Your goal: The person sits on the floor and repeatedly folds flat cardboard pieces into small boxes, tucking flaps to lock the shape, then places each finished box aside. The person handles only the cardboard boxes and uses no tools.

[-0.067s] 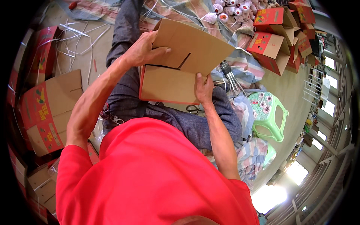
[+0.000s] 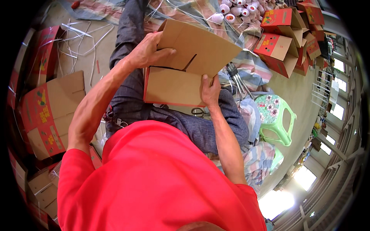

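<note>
A cardboard box, brown with red edges, rests across my legs. Its large upper flap, which has a dark slot cut in it, stands raised on the far side. My left hand grips the flap's left edge, thumb on the brown face and fingers out of sight behind it. At the box's right side my right hand is closed on the edge, its thumb on top and its other fingers partly hidden. Scissors with dark handles lie by my legs, just below the box.
Flattened red and brown cartons lie at the left, near loose white straps. Folded-up boxes and a heap of net-wrapped fruit are at the far right. A green stool stands to the right on the floor beside striped sheeting.
</note>
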Tool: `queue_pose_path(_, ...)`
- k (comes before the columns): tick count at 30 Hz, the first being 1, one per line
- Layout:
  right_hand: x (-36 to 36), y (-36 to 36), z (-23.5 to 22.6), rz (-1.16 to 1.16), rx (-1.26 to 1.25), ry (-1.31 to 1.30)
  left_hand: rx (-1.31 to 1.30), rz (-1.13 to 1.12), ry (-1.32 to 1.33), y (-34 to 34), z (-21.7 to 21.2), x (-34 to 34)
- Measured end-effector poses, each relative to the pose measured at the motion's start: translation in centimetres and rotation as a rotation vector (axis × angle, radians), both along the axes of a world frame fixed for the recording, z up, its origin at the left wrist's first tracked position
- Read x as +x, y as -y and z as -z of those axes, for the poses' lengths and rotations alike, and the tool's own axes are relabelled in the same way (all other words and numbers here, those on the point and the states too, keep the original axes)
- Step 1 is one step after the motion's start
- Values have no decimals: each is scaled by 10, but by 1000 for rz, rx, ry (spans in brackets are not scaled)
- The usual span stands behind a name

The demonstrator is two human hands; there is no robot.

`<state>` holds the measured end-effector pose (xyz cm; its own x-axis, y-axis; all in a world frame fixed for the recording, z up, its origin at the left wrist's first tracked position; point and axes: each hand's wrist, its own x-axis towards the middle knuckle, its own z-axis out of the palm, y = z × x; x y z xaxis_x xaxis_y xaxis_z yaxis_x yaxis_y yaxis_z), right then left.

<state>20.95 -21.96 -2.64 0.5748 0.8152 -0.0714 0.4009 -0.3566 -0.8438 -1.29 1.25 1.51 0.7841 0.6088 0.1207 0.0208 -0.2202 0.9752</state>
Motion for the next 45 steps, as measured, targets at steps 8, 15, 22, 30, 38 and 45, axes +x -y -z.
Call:
queue_pose_path(8,4,-2,9,-41,75,156,89,28,-19,5,16,-24)
queue_pose_path(15,3,-4,15,-57,122,16,164,28,24,5,22,-35)
queue_pose_path(22,1,8,9,-93,74,34,252,118,-84,11,22,-57)
queue_pose_path(30,-17,1,-24,-33,-24,179,502,108,-131,14,32,-72)
queue_pose_path(38,41,-107,-153,-690,-157,737,489,188,-157,3,23,-64)
queue_pose_path(45,34,-119,-136,-861,-381,316,594,189,-142,6,37,-61)
